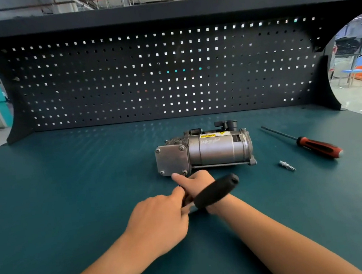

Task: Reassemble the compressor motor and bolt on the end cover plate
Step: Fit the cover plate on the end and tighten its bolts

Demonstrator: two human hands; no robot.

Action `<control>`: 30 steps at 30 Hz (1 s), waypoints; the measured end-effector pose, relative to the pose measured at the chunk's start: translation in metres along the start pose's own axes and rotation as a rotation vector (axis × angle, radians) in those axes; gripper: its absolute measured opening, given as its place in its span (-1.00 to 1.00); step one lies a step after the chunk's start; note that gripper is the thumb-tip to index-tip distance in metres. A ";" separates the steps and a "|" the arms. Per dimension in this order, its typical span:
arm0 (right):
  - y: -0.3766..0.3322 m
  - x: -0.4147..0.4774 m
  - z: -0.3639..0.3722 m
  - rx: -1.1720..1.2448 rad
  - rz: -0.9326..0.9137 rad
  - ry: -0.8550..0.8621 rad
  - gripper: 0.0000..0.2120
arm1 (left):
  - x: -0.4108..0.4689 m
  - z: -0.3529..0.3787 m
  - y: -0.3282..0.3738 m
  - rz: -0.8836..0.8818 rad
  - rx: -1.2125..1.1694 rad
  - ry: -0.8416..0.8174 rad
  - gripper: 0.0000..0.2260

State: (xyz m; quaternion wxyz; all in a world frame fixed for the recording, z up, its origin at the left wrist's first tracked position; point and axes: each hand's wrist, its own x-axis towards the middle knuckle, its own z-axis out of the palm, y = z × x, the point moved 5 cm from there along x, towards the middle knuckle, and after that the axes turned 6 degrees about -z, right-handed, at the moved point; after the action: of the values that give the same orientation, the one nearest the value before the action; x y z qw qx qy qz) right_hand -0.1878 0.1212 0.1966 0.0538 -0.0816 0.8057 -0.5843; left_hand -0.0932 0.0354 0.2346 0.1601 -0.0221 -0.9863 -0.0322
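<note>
Left hand (pixel 161 222) grips the bare metal shank of a black-handled ratchet wrench (pixel 217 192), fingers curled round it. The handle sticks out right, across the other wrist. Right hand (pixel 195 182) sits just near of the plate w/ one finger (pixel 177 177) straight, tip at the near-right corner. Can't tell if its other fingers hold anything, as they're under the handle.

Grey cylindrical metal compressor motor (pixel 218 149) lies on its side mid-bench on the teal bench top (pixel 67 186) and looks back in one piece. Square grey metal end cover plate (pixel 172 160) is on its left end, w/ bolt heads (pixel 158 150) showing at all 4 corners. So prob. late in the job: assy done, plate on, final tightening left, near-right bolt likely the one in hand.

How tight any bolt is can't be judged. Wrench head and socket are hidden by the hands. Red-and-black-handled screwdriver (pixel 319 146) and small silver driver bit (pixel 287 165) lie to the right, untouched.
</note>
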 end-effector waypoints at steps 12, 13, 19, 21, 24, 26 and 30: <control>-0.006 -0.008 0.013 0.498 0.285 -0.029 -0.80 | -0.010 0.021 -0.029 -0.862 -2.137 -0.397 -0.85; -0.007 -0.009 0.015 0.531 0.308 -0.030 -0.80 | -0.010 0.020 -0.031 -0.896 -2.232 -0.393 -0.83; -0.005 -0.012 0.013 0.515 0.316 -0.067 -0.77 | 0.003 0.008 -0.030 -0.648 -1.567 -0.357 -0.92; -0.005 -0.013 0.011 0.433 0.280 -0.060 -0.75 | 0.008 0.001 -0.025 -0.433 -1.198 -0.369 -0.70; -0.004 -0.013 0.011 0.438 0.234 -0.017 -0.75 | 0.008 -0.007 -0.010 -0.106 -0.628 -0.390 -0.60; -0.003 -0.015 0.010 0.455 0.223 0.001 -0.77 | 0.008 -0.009 -0.006 -0.044 -0.420 -0.358 -0.63; -0.004 -0.017 0.009 0.456 0.228 -0.017 -0.79 | 0.017 -0.007 -0.012 -0.028 -0.208 -0.273 -0.65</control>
State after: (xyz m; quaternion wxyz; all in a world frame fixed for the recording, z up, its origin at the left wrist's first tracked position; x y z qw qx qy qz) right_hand -0.1697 0.1151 0.1973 0.1434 0.0191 0.6564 -0.7404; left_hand -0.1081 0.0236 0.2463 0.0211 -0.0288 -0.9905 -0.1331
